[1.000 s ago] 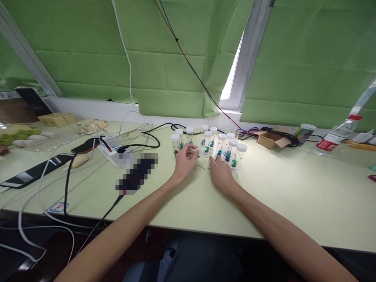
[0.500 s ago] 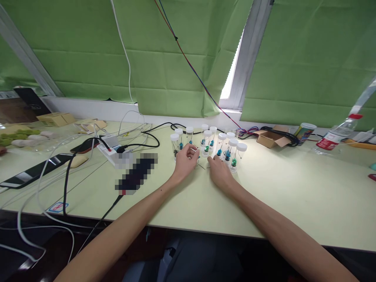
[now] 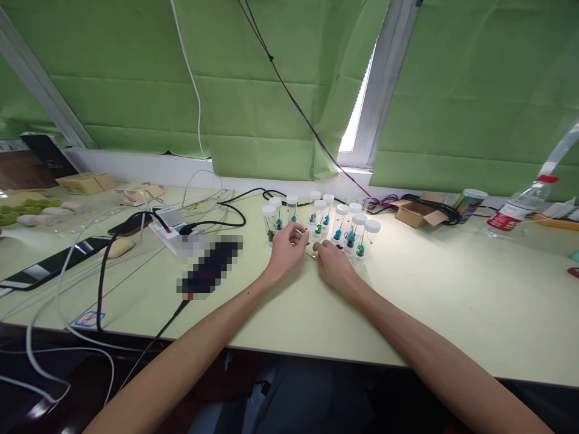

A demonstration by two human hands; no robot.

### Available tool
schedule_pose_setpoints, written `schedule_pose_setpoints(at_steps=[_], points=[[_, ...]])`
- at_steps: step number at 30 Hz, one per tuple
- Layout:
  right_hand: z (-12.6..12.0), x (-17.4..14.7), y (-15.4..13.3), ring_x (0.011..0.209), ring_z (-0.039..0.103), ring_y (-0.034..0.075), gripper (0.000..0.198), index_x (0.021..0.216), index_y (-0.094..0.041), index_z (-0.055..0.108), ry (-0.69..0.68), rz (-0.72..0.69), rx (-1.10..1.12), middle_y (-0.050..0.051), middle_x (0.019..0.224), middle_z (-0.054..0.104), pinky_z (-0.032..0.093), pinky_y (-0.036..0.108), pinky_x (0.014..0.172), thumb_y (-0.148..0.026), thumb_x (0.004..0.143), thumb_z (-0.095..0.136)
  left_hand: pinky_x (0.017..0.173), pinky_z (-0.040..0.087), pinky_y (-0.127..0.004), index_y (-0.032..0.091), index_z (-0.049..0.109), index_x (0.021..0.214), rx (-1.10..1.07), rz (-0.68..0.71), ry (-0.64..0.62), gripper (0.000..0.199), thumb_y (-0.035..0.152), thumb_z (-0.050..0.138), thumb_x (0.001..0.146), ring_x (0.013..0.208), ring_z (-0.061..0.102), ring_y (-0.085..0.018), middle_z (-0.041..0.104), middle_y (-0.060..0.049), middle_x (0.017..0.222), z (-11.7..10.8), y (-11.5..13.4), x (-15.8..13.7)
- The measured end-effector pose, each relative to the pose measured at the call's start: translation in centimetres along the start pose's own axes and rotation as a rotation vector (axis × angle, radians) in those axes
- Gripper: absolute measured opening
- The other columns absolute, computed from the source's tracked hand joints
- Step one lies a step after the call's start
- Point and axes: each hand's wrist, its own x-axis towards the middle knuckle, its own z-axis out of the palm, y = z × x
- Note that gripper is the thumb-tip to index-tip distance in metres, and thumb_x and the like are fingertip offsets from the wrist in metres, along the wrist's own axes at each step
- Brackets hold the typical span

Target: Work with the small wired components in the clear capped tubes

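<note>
My left hand (image 3: 286, 248) is closed in a pinch at the front of a group of clear tubes. A small blue-green part (image 3: 307, 243) shows at its fingertips, mostly hidden. Just to the right, my right hand (image 3: 333, 264) has its fingers bent together over a thin wire (image 3: 310, 255) between the hands. White-capped tubes stand upright behind: one (image 3: 268, 224) left of my left hand, one (image 3: 319, 218) in the middle, and one (image 3: 362, 241) beside my right hand. Several hold blue or green pieces with thin leads.
A white power strip (image 3: 169, 232) with tangled cables lies left, near a blurred-out dark object (image 3: 210, 268). Toward the right back are an open cardboard box (image 3: 418, 214), a printed canister (image 3: 470, 205) and a water bottle (image 3: 511, 214). The table's front edge (image 3: 316, 355) runs below my forearms.
My right hand has shifted slightly left, away from the right-hand tubes and up to the thin wire. My left hand has barely moved.
</note>
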Motion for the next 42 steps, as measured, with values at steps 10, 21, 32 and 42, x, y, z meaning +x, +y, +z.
schedule_pose_setpoints(at_steps=[10, 21, 32, 42], points=[[0.1, 0.0, 0.0, 0.092, 0.062, 0.022, 0.031, 0.114, -0.014, 0.06, 0.038, 0.009, 0.033, 0.013, 0.107, 0.061, 0.041, 0.03, 0.074, -0.005, 0.092, 0.04, 0.057, 0.046, -0.026, 0.021, 0.058, 0.087, 0.016, 0.015, -0.029, 0.018, 0.038, 0.059, 0.084, 0.056, 0.055, -0.012, 0.059, 0.001, 0.068, -0.1, 0.0, 0.0], [0.6, 0.2, 0.3, 0.095, 0.06, 0.021, 0.026, 0.11, -0.015, 0.059, 0.09, -0.027, 0.085, 0.011, 0.109, 0.06, 0.04, 0.028, 0.075, -0.008, 0.091, 0.043, 0.06, 0.047, -0.026, 0.021, 0.059, 0.087, 0.044, 0.026, -0.051, 0.018, 0.039, 0.059, 0.085, 0.059, 0.056, -0.013, 0.061, 0.001, 0.068, 0.0, -0.1, 0.0], [0.8, 0.2, 0.4, 0.097, 0.06, 0.022, 0.028, 0.108, -0.015, 0.06, 0.093, -0.031, 0.147, 0.012, 0.108, 0.061, 0.04, 0.028, 0.076, -0.005, 0.087, 0.044, 0.059, 0.047, -0.026, 0.021, 0.059, 0.088, 0.064, 0.022, -0.072, 0.02, 0.041, 0.058, 0.085, 0.059, 0.056, -0.013, 0.062, 0.0, 0.069, 0.0, -0.2, -0.1], [1.1, 0.3, 0.6, 0.093, 0.06, 0.021, 0.028, 0.108, -0.015, 0.061, 0.109, -0.038, 0.171, 0.01, 0.104, 0.062, 0.041, 0.028, 0.076, -0.007, 0.086, 0.046, 0.059, 0.046, -0.025, 0.021, 0.059, 0.088, 0.08, 0.028, -0.095, 0.019, 0.04, 0.057, 0.086, 0.059, 0.055, -0.013, 0.061, 0.001, 0.069, -0.1, 0.2, -0.2]])
